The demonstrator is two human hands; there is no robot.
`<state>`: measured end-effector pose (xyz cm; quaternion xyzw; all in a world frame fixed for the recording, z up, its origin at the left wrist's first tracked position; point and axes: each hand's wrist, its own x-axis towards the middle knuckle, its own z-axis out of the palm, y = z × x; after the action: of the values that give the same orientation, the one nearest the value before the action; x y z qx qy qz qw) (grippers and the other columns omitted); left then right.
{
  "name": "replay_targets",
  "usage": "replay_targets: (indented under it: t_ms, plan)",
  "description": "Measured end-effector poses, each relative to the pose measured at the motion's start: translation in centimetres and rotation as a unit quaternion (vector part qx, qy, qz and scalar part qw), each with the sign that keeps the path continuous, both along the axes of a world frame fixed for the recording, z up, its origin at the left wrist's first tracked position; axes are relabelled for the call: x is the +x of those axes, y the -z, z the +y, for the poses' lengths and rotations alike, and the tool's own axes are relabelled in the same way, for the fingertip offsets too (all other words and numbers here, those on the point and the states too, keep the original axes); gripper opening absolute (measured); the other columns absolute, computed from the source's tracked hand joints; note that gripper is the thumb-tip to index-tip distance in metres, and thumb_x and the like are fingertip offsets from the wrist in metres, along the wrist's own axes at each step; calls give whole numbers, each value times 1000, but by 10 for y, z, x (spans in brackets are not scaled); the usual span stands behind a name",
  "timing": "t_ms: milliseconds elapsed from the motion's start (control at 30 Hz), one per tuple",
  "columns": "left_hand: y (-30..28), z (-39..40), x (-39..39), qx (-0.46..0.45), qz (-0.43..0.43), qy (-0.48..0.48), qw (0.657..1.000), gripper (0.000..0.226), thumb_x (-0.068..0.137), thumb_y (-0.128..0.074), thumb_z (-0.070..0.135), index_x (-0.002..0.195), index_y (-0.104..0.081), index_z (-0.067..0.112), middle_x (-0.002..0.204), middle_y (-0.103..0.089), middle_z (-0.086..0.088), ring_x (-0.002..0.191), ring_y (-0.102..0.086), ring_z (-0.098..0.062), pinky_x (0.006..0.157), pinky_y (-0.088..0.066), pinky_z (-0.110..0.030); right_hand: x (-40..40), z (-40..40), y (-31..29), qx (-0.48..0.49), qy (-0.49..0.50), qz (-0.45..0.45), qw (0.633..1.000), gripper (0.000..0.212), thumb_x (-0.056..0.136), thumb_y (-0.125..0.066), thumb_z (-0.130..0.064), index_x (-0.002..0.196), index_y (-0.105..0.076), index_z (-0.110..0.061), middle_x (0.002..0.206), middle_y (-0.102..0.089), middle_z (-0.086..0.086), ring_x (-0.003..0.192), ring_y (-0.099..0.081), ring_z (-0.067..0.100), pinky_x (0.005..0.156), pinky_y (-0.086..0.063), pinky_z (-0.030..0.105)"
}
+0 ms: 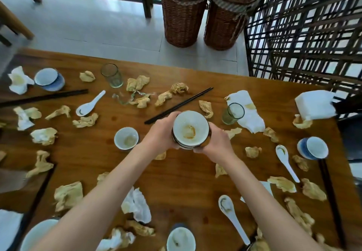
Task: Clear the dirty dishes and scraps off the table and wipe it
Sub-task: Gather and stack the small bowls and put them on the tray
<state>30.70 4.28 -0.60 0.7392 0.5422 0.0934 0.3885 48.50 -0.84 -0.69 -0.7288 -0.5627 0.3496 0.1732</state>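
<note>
Head view: the left hand point(159, 131) and right hand point(214, 143) curl round a stack of bowls point(190, 130), one palm on each side, held above the middle of the wooden table point(176, 182). The top bowl shows an orange sauce stain. No writing is readable anywhere. Around it lie crumpled napkins point(137, 204), a small cup point(126, 138), chopsticks point(178, 106), spoons point(232, 216) and a glass point(233, 113).

Counted on the bench point(176, 182): two glasses point(112, 75) point(233, 113), four white spoons point(90, 104) point(286, 161) point(233, 218) — one hidden? cannot tell — five loose bowls point(126, 138), one held stack point(190, 130), two wicker baskets point(183, 12), scraps too many to count.
</note>
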Motion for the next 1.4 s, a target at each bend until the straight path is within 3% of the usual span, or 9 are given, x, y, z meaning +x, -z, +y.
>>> replay_targets:
  t_ms: [233,400,567,833,1200,1400]
  plan:
    - [6,-5,-3,7,-1,-7,1000,108,51,-90,9,142,-34,22,134,-53,0,125,-46,-19,93,-36,-24,-1,-3,7,1,0,11,1000,84,53,-90,-21,126,-49,-21,118,-61,-3,108,-56,16,82,-43,24]
    - [9,-12,-4,-6,-17,-31,999,109,50,-90,9,143,-33,23,136,-51,1,126,-46,-17,101,-41,-33,1,-3,15,-13,9,29,999,87,53,-90,-21,128,-46,-25,118,-59,-8,106,-51,9,82,-42,21]
    - [11,-16,0,-48,-19,-49,997,105,51,-89,8,140,-36,22,133,-54,-1,123,-48,-20,101,-43,-40,2,-1,25,-29,19,43,998,88,51,-91,-17,128,-48,-25,118,-59,-7,111,-53,13,85,-42,24]
    - [22,-14,-3,-46,-22,-54,997,103,52,-90,12,140,-38,24,132,-55,2,124,-48,-18,102,-42,-40,1,1,33,-31,22,67,997,96,53,-90,-10,134,-42,-26,126,-57,-3,120,-50,20,95,-44,35]
    - [23,-22,-1,-59,-38,-65,995,100,51,-90,11,138,-41,23,131,-56,2,123,-48,-17,101,-42,-37,4,-3,32,-23,4,75,997,92,51,-91,-8,131,-46,-23,121,-59,-5,115,-52,18,90,-43,30]
    - [5,-45,-6,-39,-48,-88,994,98,51,-91,12,136,-43,24,130,-56,4,122,-48,-15,101,-42,-35,2,-17,11,-9,-28,78,997,87,52,-90,-9,127,-49,-23,107,-54,-16,101,-46,5,82,-41,23]
